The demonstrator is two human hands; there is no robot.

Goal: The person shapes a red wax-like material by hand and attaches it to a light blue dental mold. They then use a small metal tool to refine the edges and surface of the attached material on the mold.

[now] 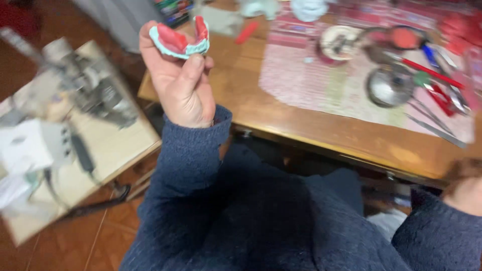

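A horseshoe-shaped dental cast (pixel 179 40), pale green with red wax on top, is raised above the near-left corner of the wooden table (pixel 311 125). The left hand (pixel 178 78) pinches it between thumb and fingers, its dark blue knit sleeve (pixel 193 160) running down toward the lap. The right hand (pixel 464 188) shows only partly at the right edge; I cannot tell its grip. On the table lie a pink cloth (pixel 311 85), a metal bowl (pixel 387 88) and blurred red-handled tools (pixel 432 73). A side stand (pixel 115 145) with grey equipment sits at left.

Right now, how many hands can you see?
2. The left hand is raised, its fingers holding a pale green and red dental model. The right hand sits at the right edge, partly cut off.
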